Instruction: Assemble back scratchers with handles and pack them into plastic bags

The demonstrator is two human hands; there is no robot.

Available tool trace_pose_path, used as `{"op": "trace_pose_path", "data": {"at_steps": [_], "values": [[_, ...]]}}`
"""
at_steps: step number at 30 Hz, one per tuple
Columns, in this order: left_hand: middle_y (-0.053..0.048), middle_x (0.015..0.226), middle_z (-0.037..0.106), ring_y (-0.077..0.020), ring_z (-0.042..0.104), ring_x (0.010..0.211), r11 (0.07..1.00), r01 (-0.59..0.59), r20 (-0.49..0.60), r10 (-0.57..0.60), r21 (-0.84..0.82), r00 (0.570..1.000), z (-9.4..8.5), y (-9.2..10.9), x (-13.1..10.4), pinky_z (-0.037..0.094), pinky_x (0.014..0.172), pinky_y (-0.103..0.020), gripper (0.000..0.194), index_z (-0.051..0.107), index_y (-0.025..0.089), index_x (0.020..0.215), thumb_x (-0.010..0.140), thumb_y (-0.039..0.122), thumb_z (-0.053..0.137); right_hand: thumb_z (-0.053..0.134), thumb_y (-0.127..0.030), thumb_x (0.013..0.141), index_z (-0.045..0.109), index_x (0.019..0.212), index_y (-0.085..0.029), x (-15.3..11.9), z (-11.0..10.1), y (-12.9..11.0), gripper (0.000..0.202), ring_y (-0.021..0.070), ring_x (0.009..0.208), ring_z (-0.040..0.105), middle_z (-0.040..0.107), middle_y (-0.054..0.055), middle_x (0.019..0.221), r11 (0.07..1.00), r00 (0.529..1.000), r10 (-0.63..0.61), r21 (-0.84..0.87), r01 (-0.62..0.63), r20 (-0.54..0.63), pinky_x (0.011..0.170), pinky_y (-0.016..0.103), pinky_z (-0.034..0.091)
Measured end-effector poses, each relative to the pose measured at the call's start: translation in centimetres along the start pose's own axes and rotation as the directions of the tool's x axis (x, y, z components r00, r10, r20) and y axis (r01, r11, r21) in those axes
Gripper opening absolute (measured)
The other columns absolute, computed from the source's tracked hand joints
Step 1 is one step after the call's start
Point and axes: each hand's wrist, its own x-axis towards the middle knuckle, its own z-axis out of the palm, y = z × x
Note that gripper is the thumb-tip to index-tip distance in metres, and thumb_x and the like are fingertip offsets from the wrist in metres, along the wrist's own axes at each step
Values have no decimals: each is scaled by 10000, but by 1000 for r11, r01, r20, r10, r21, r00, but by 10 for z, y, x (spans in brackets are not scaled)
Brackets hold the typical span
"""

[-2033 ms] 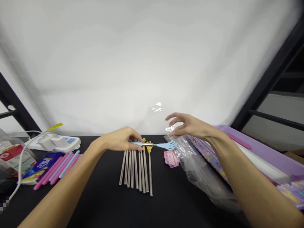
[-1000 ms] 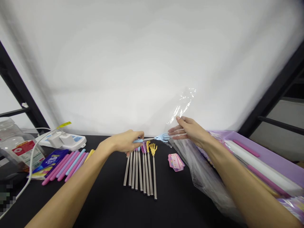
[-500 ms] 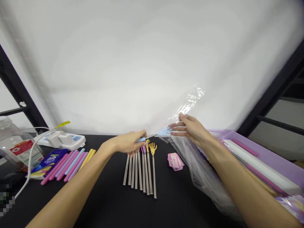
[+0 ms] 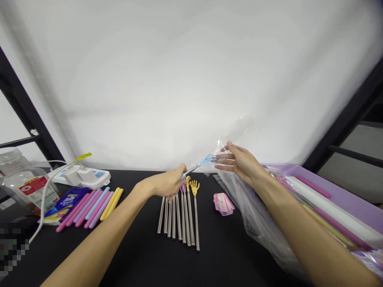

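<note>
My left hand [image 4: 169,181] is closed round the blue handle of a back scratcher [image 4: 207,160], which has a metal rod and a light blue hand-shaped head pointing up to the right. A clear plastic bag [image 4: 220,145] is pinched at the thumb of my right hand [image 4: 239,161], the other fingers stretched out beside the scratcher's head. The head appears to lie within the bag's film, though the clear edge is hard to make out. Below my left hand, several back scratchers with metal rods [image 4: 196,223] and yellow or purple heads lie side by side.
Pink printed cards [image 4: 224,204] lie in a stack right of the rods. A heap of clear bags [image 4: 254,223] runs beside a purple bin [image 4: 344,195]. Coloured handle tubes [image 4: 89,207], a blue packet [image 4: 67,203], a power strip [image 4: 98,178] and a plastic jar [image 4: 32,185] stand left.
The blue scratcher head now tilts up slightly more near my right fingers. The bag's far end has dropped a little and collapsed. The view has shifted slightly.
</note>
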Motion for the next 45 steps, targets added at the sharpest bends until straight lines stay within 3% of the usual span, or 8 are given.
{"op": "trace_pose_path", "data": {"at_steps": [7,13,22,29,33,36,40,45], "values": [[39,617,546,-181,610,478,993,31,-30,-28,112,999,-4,-5,0,448,536,-278,168,276,228,1023,981,391,264,780,-446,741,668,896,-185,-5,-6,-5,324,281,1062,659,738,116,958,975,978,-130,-160,157,165,836,418,600],[32,662,551,-157,592,468,997,24,-17,-23,75,1000,-4,1,-3,450,516,-260,195,272,230,1022,978,419,273,806,-440,703,722,928,-149,-5,-5,-2,378,253,997,679,740,127,995,940,969,-92,-300,161,231,820,358,597],[43,636,532,-163,595,468,990,47,-26,-44,136,999,-5,0,-5,427,530,-264,174,296,227,1031,974,390,278,809,-459,690,704,811,-133,2,-10,3,364,234,741,731,750,136,856,940,995,-46,-333,73,88,633,316,635],[39,666,545,-131,534,442,999,-35,3,36,-24,999,1,5,-1,429,494,-252,266,295,225,1056,983,479,268,797,-395,731,709,876,-134,-5,4,4,311,206,731,733,757,124,869,957,994,-23,-287,53,108,660,287,629],[14,726,571,-124,523,578,983,-182,-148,176,-25,973,5,4,5,409,552,-243,272,348,219,1023,974,487,342,769,-425,753,703,824,-131,-9,15,12,310,202,753,728,755,119,836,976,968,16,-213,39,250,676,289,618],[10,751,598,-111,489,586,969,-214,-259,175,-128,950,2,0,7,382,551,-233,371,357,209,1157,932,482,468,786,-418,732,696,785,-133,-10,19,13,304,181,694,715,752,101,792,982,975,-19,-180,60,220,615,260,597],[-110,1075,635,-91,545,654,907,-198,-242,112,-371,964,-9,-5,2,430,623,-247,718,272,214,1428,846,420,639,809,-437,696,695,749,-142,-11,16,10,321,173,674,705,743,81,743,983,980,-61,-156,92,189,597,244,567],[-176,1410,472,-105,584,770,824,-283,-225,194,-492,955,-9,-5,2,466,672,-270,647,437,230,1425,838,371,670,796,-460,695,718,795,-158,-13,20,15,328,176,702,689,743,67,778,988,963,-58,-120,93,264,609,263,552]]}}
